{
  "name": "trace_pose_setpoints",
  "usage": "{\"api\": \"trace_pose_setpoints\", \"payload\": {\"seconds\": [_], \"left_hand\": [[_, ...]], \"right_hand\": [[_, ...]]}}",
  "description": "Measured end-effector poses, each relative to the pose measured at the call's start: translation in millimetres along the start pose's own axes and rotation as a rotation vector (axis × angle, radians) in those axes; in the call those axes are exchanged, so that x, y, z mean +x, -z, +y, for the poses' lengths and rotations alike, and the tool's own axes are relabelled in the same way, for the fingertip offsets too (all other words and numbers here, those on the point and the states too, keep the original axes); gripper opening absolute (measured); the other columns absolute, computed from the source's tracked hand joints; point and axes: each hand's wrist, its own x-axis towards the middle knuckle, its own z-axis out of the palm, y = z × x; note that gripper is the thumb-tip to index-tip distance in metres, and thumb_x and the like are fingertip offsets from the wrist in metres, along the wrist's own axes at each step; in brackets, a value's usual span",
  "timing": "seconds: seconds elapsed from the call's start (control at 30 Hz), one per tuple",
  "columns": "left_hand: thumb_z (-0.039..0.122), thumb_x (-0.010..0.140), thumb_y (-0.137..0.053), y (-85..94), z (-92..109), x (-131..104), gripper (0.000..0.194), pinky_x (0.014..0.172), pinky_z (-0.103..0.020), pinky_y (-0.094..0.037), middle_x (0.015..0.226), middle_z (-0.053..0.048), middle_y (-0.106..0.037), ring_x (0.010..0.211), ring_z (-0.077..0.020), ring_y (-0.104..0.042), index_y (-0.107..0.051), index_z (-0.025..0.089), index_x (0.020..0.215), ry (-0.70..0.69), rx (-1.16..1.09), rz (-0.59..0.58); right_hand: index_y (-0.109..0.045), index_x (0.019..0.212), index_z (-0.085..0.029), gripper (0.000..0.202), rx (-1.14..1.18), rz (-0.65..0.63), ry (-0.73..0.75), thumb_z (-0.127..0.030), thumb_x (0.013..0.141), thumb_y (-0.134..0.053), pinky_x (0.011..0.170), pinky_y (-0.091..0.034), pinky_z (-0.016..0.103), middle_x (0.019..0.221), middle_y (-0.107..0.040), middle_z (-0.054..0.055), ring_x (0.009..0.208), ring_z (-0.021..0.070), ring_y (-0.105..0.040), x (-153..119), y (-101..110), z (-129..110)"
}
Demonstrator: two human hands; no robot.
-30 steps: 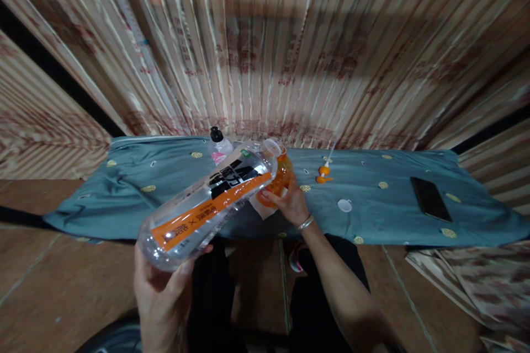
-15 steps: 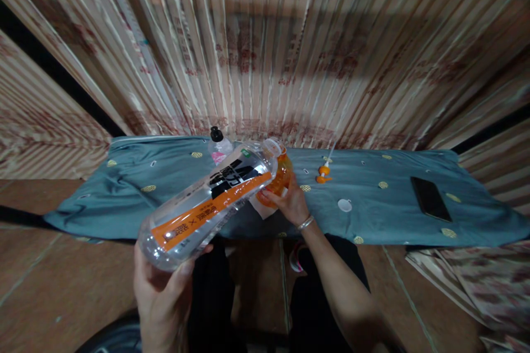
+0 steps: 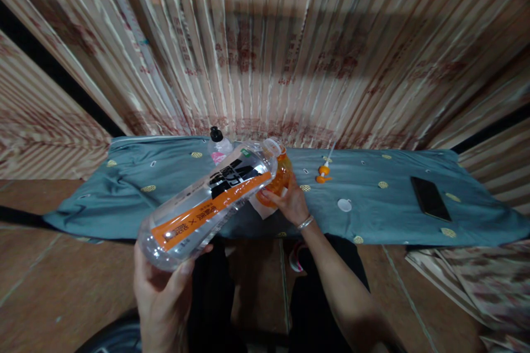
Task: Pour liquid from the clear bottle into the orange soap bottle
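My left hand [image 3: 165,292] is closed round the base of a large clear plastic bottle [image 3: 207,204] with an orange and black label. The bottle is tilted, its uncapped neck up and to the right, against the top of a smaller orange bottle [image 3: 282,174]. Around that orange bottle my right hand [image 3: 291,203] is wrapped; the clear bottle hides part of it. Whether liquid passes between them I cannot tell. A white piece of paper or cloth [image 3: 264,209] lies under the orange bottle. To the right lies an orange pump top [image 3: 323,172] with a thin tube.
A teal patterned cloth [image 3: 381,215] covers the narrow table. On it are a black-capped bottle [image 3: 218,146] at the back, a white round cap [image 3: 344,205] and a dark phone [image 3: 430,198] at the right. Striped curtains [image 3: 265,55] hang close behind.
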Motion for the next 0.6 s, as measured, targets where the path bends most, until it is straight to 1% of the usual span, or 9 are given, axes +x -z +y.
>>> {"api": "trace_pose_setpoints", "payload": {"seconds": [0.07, 0.23, 0.37, 0.43, 0.6], "left_hand": [[0.03, 0.059, -0.081, -0.1, -0.4, 0.0, 0.062, 0.063, -0.035, -0.061, 0.112, -0.004, -0.065, 0.084, -0.0259, -0.066, -0.063, 0.034, 0.119, 0.003, 0.004, -0.001], [0.028, 0.057, -0.083, -3.8, 2.0, -0.9, 0.061, 0.063, -0.031, -0.06, 0.107, -0.003, -0.066, 0.083, -0.023, -0.065, -0.065, 0.031, 0.116, 0.007, -0.03, 0.029], [0.027, 0.058, -0.082, -3.9, 2.2, -0.8, 0.061, 0.066, -0.033, -0.06, 0.108, -0.003, -0.066, 0.085, -0.0237, -0.065, -0.065, 0.032, 0.117, 0.011, -0.035, 0.022], [0.028, 0.058, -0.083, -3.8, 2.2, -0.5, 0.062, 0.064, -0.033, -0.06, 0.109, -0.004, -0.066, 0.084, -0.0244, -0.065, -0.065, 0.032, 0.117, 0.012, -0.03, 0.019], [0.03, 0.057, -0.083, -6.1, 4.1, -1.0, 0.062, 0.062, -0.033, -0.06, 0.111, -0.004, -0.066, 0.083, -0.0247, -0.065, -0.065, 0.032, 0.116, 0.012, -0.02, 0.034]], "right_hand": [[-0.044, 0.126, -0.018, 0.075, -0.003, 0.002, 0.004, -0.047, 0.066, -0.078, 0.084, -0.056, 0.043, 0.109, -0.069, 0.012, 0.098, 0.0295, -0.068, -0.2, -0.5, 1.3], [-0.045, 0.126, -0.017, 0.074, 0.009, -0.01, 0.005, -0.046, 0.066, -0.077, 0.084, -0.056, 0.043, 0.11, -0.069, 0.013, 0.098, 0.0295, -0.068, 0.0, -0.6, 1.6], [-0.045, 0.125, -0.017, 0.076, 0.0, 0.003, -0.02, -0.047, 0.064, -0.079, 0.084, -0.055, 0.044, 0.11, -0.068, 0.014, 0.098, 0.0303, -0.068, 0.2, -0.2, -0.7], [-0.045, 0.125, -0.016, 0.076, -0.003, 0.01, -0.018, -0.047, 0.064, -0.079, 0.084, -0.055, 0.044, 0.109, -0.069, 0.014, 0.098, 0.0302, -0.068, 0.1, -0.3, -1.1], [-0.045, 0.123, -0.018, 0.071, 0.016, -0.011, -0.001, -0.046, 0.066, -0.077, 0.085, -0.055, 0.044, 0.109, -0.069, 0.013, 0.098, 0.0293, -0.068, 0.0, 0.2, -1.0]]}}
